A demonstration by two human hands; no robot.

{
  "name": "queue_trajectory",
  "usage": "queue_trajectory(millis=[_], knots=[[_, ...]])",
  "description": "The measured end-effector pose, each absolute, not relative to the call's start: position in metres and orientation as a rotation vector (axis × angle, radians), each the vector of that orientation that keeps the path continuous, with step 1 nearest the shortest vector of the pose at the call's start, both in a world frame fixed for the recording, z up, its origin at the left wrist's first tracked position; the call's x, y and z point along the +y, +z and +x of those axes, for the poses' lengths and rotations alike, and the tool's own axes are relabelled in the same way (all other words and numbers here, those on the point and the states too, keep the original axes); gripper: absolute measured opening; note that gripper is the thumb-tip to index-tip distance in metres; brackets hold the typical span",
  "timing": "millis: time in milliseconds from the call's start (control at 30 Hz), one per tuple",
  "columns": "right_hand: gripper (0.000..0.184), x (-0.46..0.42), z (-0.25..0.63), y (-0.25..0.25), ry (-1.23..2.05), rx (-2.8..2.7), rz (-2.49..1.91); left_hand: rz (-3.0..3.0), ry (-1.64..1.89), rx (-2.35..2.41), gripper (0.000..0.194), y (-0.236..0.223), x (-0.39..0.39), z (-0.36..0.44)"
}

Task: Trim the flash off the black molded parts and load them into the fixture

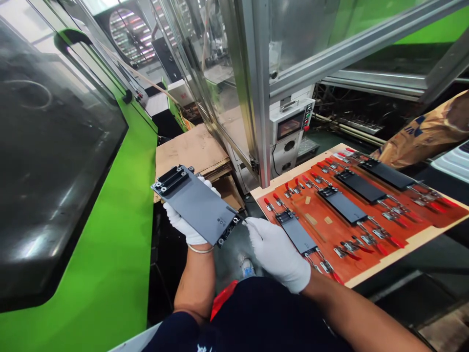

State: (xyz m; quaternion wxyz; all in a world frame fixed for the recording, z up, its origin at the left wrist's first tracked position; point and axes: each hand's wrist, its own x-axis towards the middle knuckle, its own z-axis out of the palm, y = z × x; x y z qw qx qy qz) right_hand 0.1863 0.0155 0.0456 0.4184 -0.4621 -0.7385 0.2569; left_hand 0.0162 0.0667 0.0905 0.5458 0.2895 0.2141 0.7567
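My left hand, in a white glove, grips a flat dark grey plastic panel from below, holding it tilted in front of me. My right hand, also gloved, is closed in a pinch on a thin tool whose tip touches the panel's near right corner. To the right lies a red-brown jig board with several similar grey panels held down by red-handled toggle clamps.
A green moulding machine with a dark window fills the left. An aluminium-framed glass guard and a small white control box stand ahead. Cardboard sheets lie behind the panel. Another person's patterned sleeve reaches in at the right.
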Motion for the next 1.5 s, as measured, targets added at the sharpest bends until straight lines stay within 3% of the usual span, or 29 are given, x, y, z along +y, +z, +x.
queue_trajectory(millis=[333, 533, 933, 1233, 1500], knots=[[0.033, 0.017, 0.182, 0.038, 0.588, -1.654, -1.157, 0.745, 1.839, 0.500, 0.073, 0.099, 0.067, 0.022], [0.029, 0.014, 0.185, 0.049, 0.720, -1.741, -1.157, 0.733, 1.821, 0.477, 0.072, 0.104, 0.065, 0.026], [0.027, 0.007, 0.202, 0.060, 0.578, -2.116, -1.026, 0.708, 1.739, 0.448, 0.068, 0.103, 0.064, 0.023], [0.029, 0.015, 0.208, 0.059, 0.556, -2.085, -1.084, 0.704, 1.713, 0.472, 0.061, 0.105, 0.058, 0.023], [0.031, 0.002, 0.198, 0.063, 0.792, -1.928, -1.084, 0.674, 1.699, 0.388, 0.065, 0.107, 0.053, 0.019]])
